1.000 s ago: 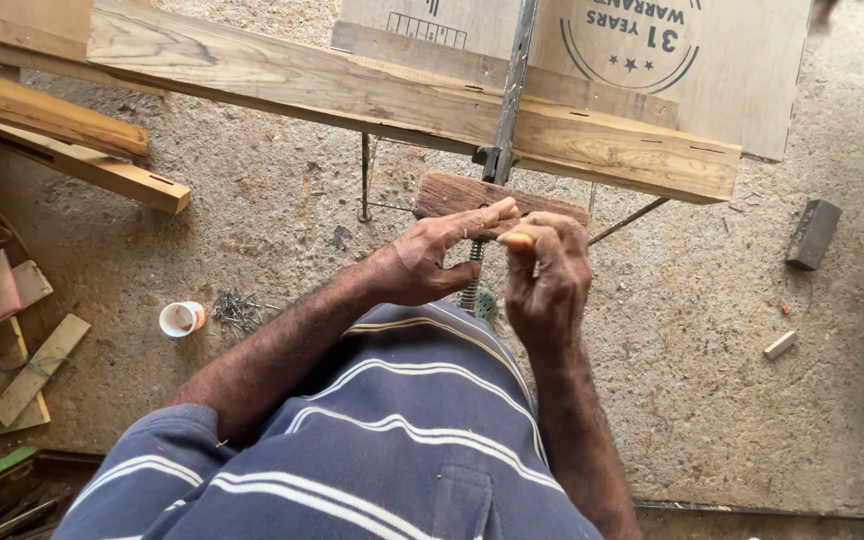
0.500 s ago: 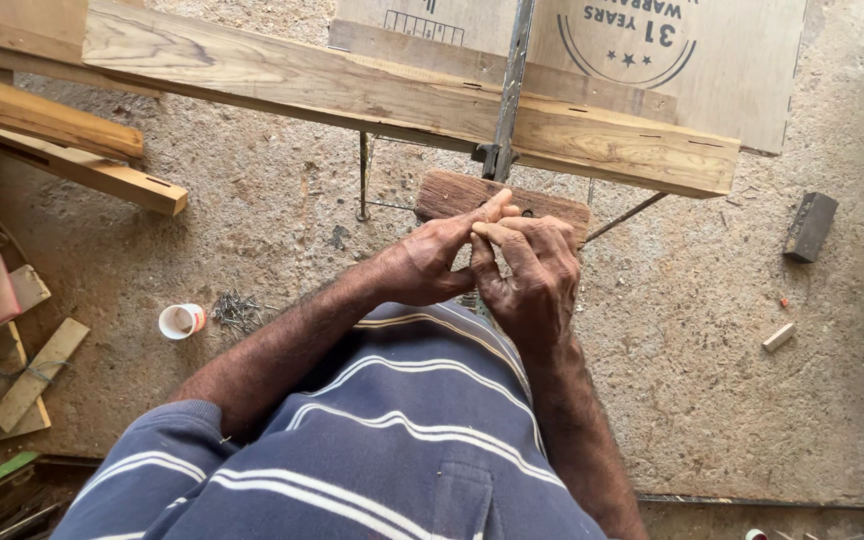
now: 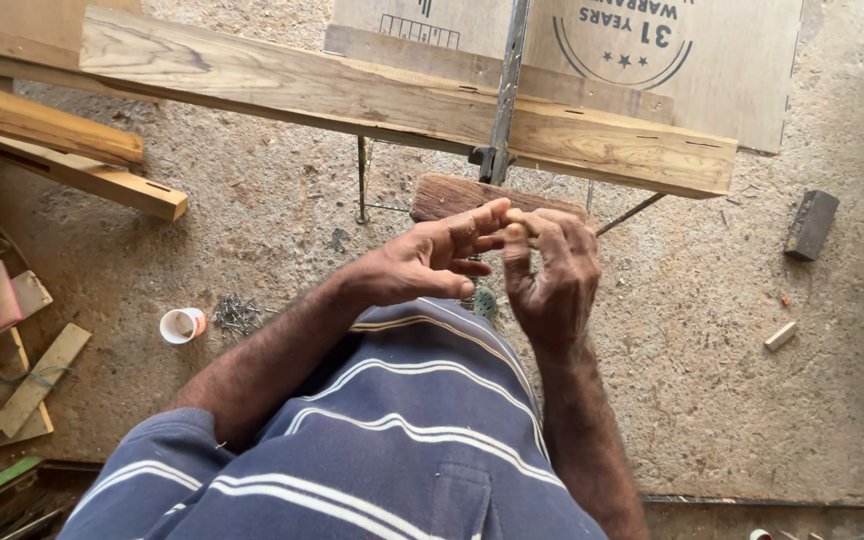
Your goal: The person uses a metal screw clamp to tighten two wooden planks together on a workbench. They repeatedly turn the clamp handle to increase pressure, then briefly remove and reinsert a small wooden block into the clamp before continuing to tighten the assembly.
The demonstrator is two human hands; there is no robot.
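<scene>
My two hands meet in front of my chest, above the striped blue shirt (image 3: 402,420). My left hand (image 3: 432,262) has its fingers stretched out, tips touching the fingertips of my right hand (image 3: 552,275). The right hand's fingers curl in and pinch a small pale piece (image 3: 518,229), mostly hidden, so its kind is unclear. Just beyond the hands lies a dark wooden block (image 3: 452,195). Behind it, a long pale plank (image 3: 352,95) is crossed by a metal bar clamp (image 3: 504,90).
A plywood sheet (image 3: 732,60) lies at the back right on the gritty floor (image 3: 712,380). A pile of nails (image 3: 239,312) and a small white cup (image 3: 183,325) sit to the left. Wood offcuts (image 3: 42,380) and beams (image 3: 82,170) crowd the left side. A dark block (image 3: 812,224) lies at the right.
The two hands have closed together. The left fingers have stretched toward the right fingertips, and both hands stay in front of the dark block.
</scene>
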